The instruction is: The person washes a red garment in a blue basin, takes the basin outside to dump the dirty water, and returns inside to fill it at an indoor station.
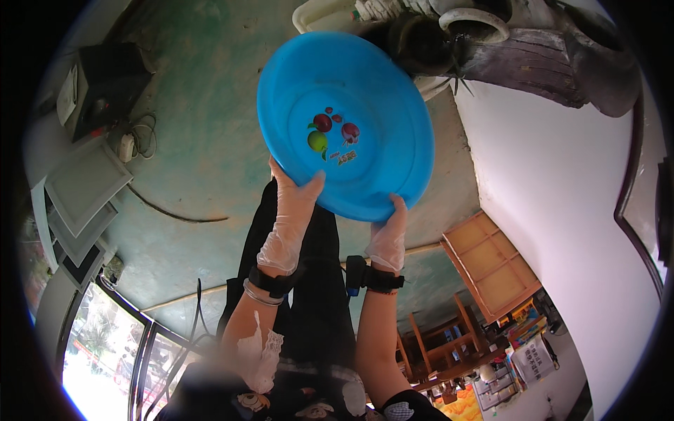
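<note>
A round blue plastic basin [368,110], printed inside with fruit and some lettering, is tilted so that its inside faces me. No contents show in it. My left hand [295,200], in a thin translucent glove, grips the lower left rim with the thumb inside. On the lower right rim, my right hand [390,229], gloved the same way, has its thumb over the edge. The other fingers of both hands are mostly hidden behind the basin. Each wrist bears a black strap.
Dark pots and a light tub [321,16] stand beyond the basin. To the left are a black box [108,87], a power strip with cable [127,147] and leaning framed panels [87,184]. A wooden lattice panel [492,266] and wooden chairs [447,337] stand lower right, beside a white wall [553,184].
</note>
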`<state>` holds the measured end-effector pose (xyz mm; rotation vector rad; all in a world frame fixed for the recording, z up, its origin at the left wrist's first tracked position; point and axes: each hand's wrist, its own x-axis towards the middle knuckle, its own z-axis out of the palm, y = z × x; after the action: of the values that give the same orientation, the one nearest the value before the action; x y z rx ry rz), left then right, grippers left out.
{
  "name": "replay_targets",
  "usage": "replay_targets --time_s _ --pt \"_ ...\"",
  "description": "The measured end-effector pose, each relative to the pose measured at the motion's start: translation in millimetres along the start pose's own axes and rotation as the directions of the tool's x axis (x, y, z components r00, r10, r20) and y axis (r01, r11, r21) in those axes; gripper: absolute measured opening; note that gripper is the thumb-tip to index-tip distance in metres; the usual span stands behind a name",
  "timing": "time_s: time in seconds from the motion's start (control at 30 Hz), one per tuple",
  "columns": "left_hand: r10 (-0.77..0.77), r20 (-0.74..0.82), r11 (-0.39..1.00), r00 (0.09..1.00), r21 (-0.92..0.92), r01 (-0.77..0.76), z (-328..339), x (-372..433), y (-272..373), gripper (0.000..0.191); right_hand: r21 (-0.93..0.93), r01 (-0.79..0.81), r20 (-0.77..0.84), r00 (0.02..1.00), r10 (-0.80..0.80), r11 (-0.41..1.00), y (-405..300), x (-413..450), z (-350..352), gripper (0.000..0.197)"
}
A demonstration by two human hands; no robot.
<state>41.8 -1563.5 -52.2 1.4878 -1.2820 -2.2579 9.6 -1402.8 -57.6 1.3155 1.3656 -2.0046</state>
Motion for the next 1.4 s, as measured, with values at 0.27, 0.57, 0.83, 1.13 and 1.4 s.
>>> replay_targets --time_s 0.27,0.57,0.83,1.13,1.4 --pt "-0.011 -0.001 1.000 1.000 0.007 0.011 0 -2 3 0.081 0.011 -0.007 -0.018 1.000 0.008 1.000 0 5 -1 0.051" --pt "-0.044 -0.014 0.999 0.999 0.023 0.044 -3 2 3 0.083 0.024 0.020 0.027 0.999 -0.021 1.000 0 0 0 0.050" --pt "-0.041 0.008 0.999 0.999 -0.003 0.042 -1 0 6 0.090 0.035 0.034 0.001 0.999 -0.034 0.999 2 4 1 0.049" --pt "-0.028 -0.001 0.998 1.000 0.061 0.028 -5 5 -1 0.090 0.037 0.033 -0.093 0.995 -0.029 0.999 0 0 5 0.038" --pt "-0.029 -0.012 0.998 1.000 0.051 0.029 -3 2 -2 0.083 0.026 0.015 -0.051 0.999 -0.014 1.000 0 8 -3 0.048"
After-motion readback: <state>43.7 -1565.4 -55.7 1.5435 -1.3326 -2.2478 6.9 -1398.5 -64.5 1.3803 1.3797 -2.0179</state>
